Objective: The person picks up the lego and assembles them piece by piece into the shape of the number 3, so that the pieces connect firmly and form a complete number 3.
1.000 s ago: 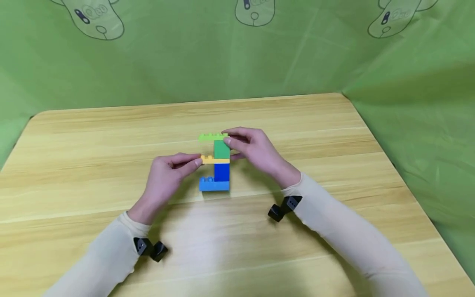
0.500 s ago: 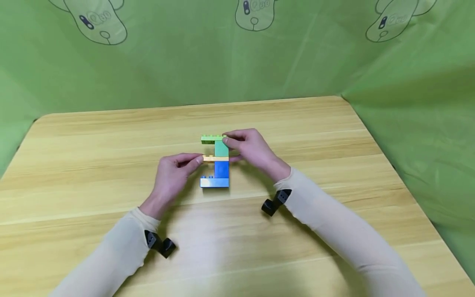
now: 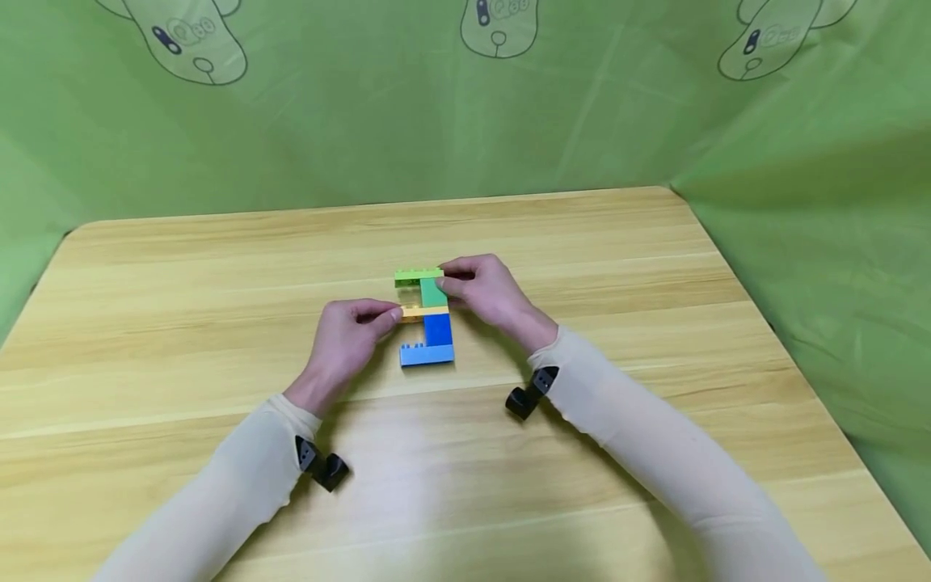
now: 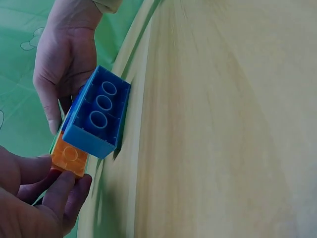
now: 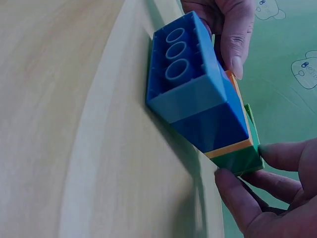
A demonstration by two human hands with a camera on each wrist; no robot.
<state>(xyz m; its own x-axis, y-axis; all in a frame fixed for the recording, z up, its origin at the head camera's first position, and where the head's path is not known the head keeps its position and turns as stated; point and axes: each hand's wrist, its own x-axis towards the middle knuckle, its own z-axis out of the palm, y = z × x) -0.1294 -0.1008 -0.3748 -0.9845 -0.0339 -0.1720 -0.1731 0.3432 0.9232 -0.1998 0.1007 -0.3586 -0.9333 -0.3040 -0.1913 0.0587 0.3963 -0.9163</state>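
Note:
Toy building bricks form an E-like stack at mid-table. In the head view, a light blue brick [image 3: 427,356] lies nearest me, then a dark blue brick [image 3: 438,330], an orange plate [image 3: 435,310], a green brick [image 3: 433,293] and a lime plate [image 3: 419,275]. My left hand [image 3: 347,338] pinches the orange plate's left end. My right hand [image 3: 493,293] grips the green brick from the right, near the lime plate. Both wrist views show the hollow underside of the light blue brick [image 4: 103,104], so the stack is tilted. Whether it touches the table I cannot tell.
The wooden table [image 3: 218,364] extends around the stack on all sides. Behind it and to the right hangs a green curtain [image 3: 364,121] with printed cartoon heads. A black camera is strapped to each sleeve [image 3: 240,477].
The stack has tipped back and turned slightly, its near end shifting a little right. Both hands have moved with it and keep their hold; the left has shifted right and the right slightly left.

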